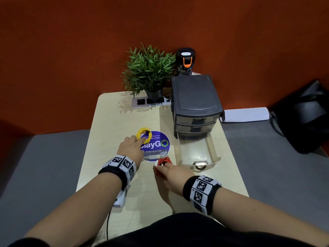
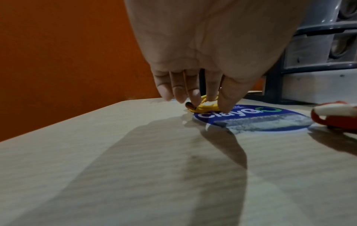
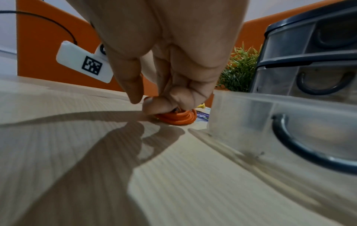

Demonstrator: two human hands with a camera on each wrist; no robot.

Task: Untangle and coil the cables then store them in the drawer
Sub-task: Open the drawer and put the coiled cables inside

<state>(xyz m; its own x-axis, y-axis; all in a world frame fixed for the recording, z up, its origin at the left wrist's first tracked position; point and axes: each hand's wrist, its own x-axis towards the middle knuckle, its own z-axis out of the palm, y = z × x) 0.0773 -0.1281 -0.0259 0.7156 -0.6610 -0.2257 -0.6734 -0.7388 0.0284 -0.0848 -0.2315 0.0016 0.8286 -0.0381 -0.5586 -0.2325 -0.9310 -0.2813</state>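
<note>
Left hand (image 1: 130,148), at 10 o'clock from the tabletop (image 1: 110,132) centre: fingers (image 2: 195,93) extended downward and slightly spread, tips touching the near rim of the yellow cable (image 1: 143,135); no curl round it visible in the left wrist view. Yellow cable: coiled into a ring, lying flat on the upper left edge of the round blue sticker (image 1: 156,146), with a dark connector (image 2: 190,105) at its left side. Blue sticker: flat on the tabletop centre, between the two hands. Right hand (image 1: 173,177), at 6 o'clock from the sticker: thumb and fingers (image 3: 160,105) bent and closed on the red cable (image 1: 164,162), pinching its top. Red cable: coiled, resting on the tabletop at the sticker's lower right edge, just beside the front left corner of the drawer (image 1: 197,154); a white connector (image 2: 332,110) at one side. Drawer: lowest of three in the dark drawer unit (image 1: 194,97), pulled out toward 6 o'clock, translucent, with a dark ring handle (image 1: 200,166) at its front. At 12 o'clock: potted plant (image 1: 148,72) left of the unit, black bottle (image 1: 185,62) behind it.
</note>
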